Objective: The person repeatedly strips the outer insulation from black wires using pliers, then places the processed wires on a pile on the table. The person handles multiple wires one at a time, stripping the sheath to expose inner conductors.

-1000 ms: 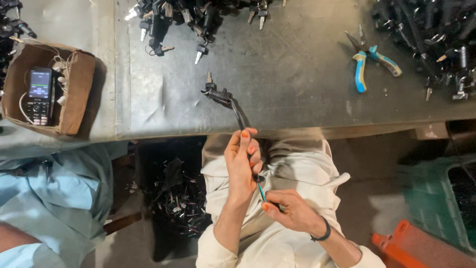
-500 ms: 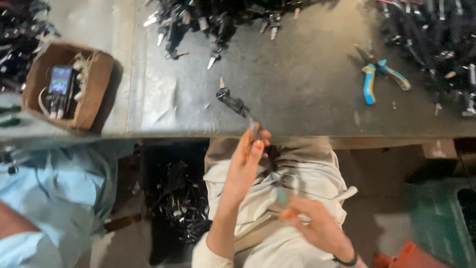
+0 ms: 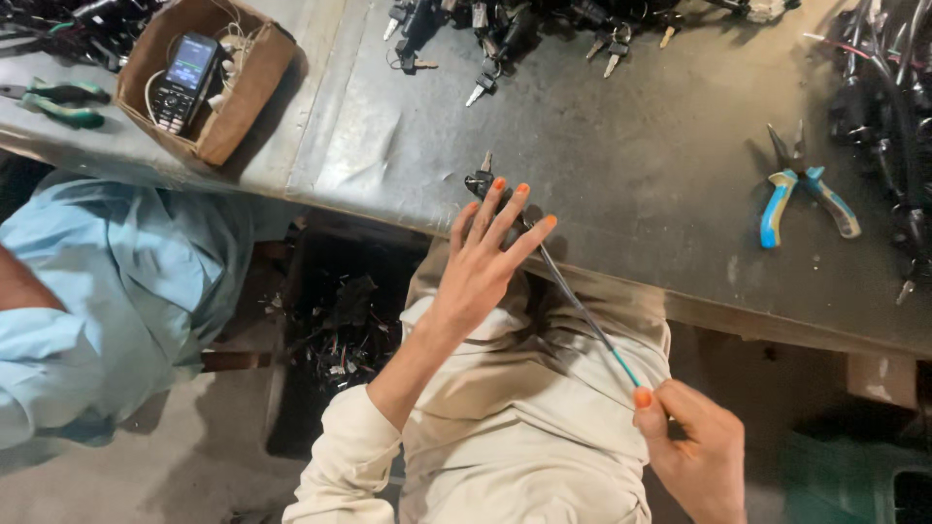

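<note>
I see orange-painted nails on my left hand, and a black wire ending in teal. The pliers have blue-and-yellow handles on a dull grey table; beside me, a pale blue sleeve.

We see an open brown cardboard box at the table's far-left edge; inside lies a black keypad phone, its small screen lit bluish.

Light's pretty soft and even here, coming from above; my tabletop has a dull sheen patch near the left but no harsh glare. Under the tabletop it goes dark and murky. My left hand looks sharp, my right hand slightly soft. Edges bend a bit, wide-angle style.
</note>
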A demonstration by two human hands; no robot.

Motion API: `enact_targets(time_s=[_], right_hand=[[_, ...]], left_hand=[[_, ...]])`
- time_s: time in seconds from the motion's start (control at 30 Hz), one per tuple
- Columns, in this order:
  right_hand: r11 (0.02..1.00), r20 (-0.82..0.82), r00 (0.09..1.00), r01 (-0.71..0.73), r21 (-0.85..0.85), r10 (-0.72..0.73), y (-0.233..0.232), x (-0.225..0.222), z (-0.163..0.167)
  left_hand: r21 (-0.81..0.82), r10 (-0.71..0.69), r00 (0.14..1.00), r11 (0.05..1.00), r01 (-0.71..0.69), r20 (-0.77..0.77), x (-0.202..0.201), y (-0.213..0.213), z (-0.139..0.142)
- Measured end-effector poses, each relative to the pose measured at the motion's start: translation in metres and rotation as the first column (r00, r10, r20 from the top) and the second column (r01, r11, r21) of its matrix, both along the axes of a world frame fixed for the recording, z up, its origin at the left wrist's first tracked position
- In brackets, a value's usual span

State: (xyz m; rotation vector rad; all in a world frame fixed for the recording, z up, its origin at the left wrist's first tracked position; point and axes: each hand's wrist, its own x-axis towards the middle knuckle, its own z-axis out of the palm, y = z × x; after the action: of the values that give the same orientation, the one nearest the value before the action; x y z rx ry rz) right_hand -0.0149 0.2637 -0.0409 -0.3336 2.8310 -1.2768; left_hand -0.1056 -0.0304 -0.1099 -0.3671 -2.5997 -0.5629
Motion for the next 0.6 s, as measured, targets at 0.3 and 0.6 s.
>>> enact_targets(time_s=[0.3, 0.6], right_hand=[[0.91, -0.246, 0.938, 0.133, -0.392, -0.244, 0.035, -0.025, 0.035], [0.686, -0.018, 0.988, -0.117, -0.718, 0.151, -0.007, -0.057, -0.005]], left_hand=[[0.037, 0.059, 0.996, 0.998, -0.056, -0.066, 0.002, 0.018, 0.028], [0.155, -0.171, 0.938, 0.979, 0.129, 0.302, 0.068, 0.075, 0.017]])
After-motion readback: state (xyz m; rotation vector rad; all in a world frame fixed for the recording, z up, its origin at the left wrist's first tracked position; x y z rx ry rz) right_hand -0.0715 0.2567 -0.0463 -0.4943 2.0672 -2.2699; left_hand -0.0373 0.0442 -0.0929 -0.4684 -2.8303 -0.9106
